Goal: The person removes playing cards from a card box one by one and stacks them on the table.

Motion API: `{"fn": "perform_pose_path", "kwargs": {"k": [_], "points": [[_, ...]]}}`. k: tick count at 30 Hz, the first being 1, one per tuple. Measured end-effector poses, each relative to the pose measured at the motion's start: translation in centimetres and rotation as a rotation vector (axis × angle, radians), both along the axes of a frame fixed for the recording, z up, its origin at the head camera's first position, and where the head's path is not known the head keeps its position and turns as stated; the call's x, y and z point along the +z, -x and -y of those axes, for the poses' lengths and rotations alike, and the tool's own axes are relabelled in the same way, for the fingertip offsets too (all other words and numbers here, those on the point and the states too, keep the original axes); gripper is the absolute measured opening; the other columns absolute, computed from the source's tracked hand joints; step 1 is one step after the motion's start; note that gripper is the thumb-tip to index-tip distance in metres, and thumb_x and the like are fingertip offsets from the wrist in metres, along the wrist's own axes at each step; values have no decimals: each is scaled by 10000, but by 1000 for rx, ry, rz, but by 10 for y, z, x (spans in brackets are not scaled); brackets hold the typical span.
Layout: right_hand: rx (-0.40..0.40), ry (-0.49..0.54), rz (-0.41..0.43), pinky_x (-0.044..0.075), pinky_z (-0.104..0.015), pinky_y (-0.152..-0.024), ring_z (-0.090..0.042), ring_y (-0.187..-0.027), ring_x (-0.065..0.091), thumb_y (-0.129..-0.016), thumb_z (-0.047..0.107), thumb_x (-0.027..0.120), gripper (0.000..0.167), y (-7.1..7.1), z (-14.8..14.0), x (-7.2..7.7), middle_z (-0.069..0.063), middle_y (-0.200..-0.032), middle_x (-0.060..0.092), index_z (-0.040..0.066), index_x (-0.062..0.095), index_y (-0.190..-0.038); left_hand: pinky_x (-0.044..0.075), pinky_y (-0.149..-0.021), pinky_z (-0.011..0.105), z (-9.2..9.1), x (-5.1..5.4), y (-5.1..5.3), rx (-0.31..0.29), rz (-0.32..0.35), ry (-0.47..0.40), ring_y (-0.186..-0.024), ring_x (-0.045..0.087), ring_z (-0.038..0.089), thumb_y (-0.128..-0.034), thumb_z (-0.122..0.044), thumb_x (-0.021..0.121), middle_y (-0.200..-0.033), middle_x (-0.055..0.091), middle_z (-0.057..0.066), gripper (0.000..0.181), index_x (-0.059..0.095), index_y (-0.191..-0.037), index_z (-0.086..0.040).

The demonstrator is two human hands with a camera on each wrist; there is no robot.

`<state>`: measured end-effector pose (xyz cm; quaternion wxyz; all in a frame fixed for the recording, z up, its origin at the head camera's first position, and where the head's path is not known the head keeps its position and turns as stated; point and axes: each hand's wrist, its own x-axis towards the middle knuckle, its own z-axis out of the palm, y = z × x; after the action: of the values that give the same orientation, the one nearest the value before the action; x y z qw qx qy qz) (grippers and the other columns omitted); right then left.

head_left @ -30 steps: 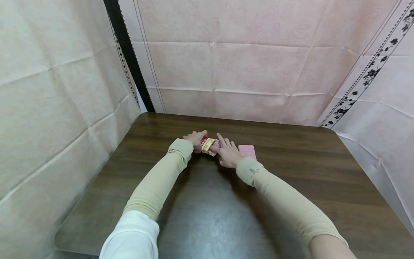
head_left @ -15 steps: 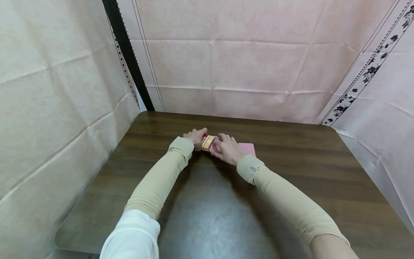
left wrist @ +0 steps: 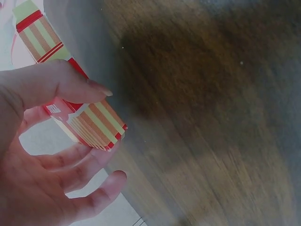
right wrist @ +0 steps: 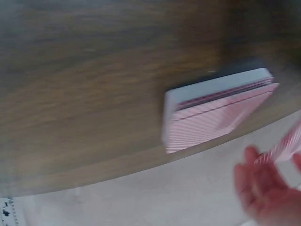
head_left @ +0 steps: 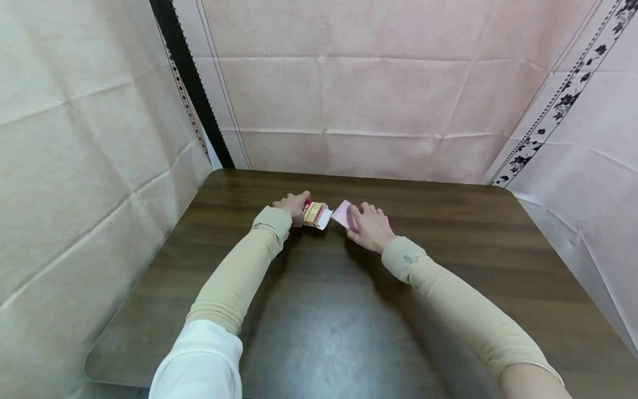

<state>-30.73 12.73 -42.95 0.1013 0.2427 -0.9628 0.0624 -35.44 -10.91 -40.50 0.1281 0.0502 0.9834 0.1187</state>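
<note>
A red playing-card box (head_left: 314, 214) with yellow stripes is held over the table by my left hand (head_left: 291, 207). In the left wrist view, the thumb presses one side of the box (left wrist: 94, 117) and fingers curl behind it. A pale flap (head_left: 324, 217) shows at its end facing right. My right hand (head_left: 371, 227) pinches pink-backed playing cards (head_left: 343, 215), just apart from the box; how many I cannot tell. A stack of matching cards (right wrist: 211, 117) lies on the table near the right hand (right wrist: 268, 190), mostly hidden behind that hand in the head view.
The brown wooden table (head_left: 309, 310) has a far edge close beyond both hands. Pale cloth (head_left: 379, 100) hangs behind it and on both sides, with a black strip (head_left: 194, 83) at the left corner.
My right hand has closed on cards at the box's end and drawn them out to the right. The left hand still holds the box, shifted slightly left in view.
</note>
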Motion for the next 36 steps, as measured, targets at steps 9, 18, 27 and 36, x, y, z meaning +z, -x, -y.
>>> {"fn": "perform_pose_path", "kwargs": {"k": [9, 18, 27, 36], "points": [[-320, -65, 47, 442, -550, -847, -421, -1007, 568, -940, 485, 477, 507, 1, -21, -7, -251, -1052, 596, 29, 491, -1161, 362, -932, 567, 5, -3, -1, 15, 10, -12, -1010, 490, 329, -727, -43, 698, -1164, 486, 158, 621, 400, -1236, -239], [-370, -123, 76, 454, -561, -830, -439, -998, 592, -946, 503, 441, 593, 1, -24, -12, -290, -1101, 612, 3, 500, -1259, 363, -929, 561, 7, -1, -2, 17, 12, -17, -1008, 491, 331, -740, -58, 698, -1154, 484, 155, 618, 390, -1244, -242], [-365, -175, 92, 467, -564, -813, -450, -1012, 596, -943, 516, 438, 616, -2, -22, -15, -300, -1145, 609, 9, 506, -1285, 372, -916, 553, 8, -2, -1, 18, 10, -19, -999, 498, 327, -745, -64, 698, -1148, 493, 155, 610, 393, -1243, -242], [-376, -169, 85, 461, -566, -811, -443, -1009, 587, -936, 594, 421, 653, -3, -23, -15, -281, -1123, 600, 28, 517, -1247, 373, -921, 559, 6, -4, 1, 23, 16, -15, -1000, 492, 329, -741, -57, 709, -1167, 485, 160, 618, 397, -1241, -244]]}}
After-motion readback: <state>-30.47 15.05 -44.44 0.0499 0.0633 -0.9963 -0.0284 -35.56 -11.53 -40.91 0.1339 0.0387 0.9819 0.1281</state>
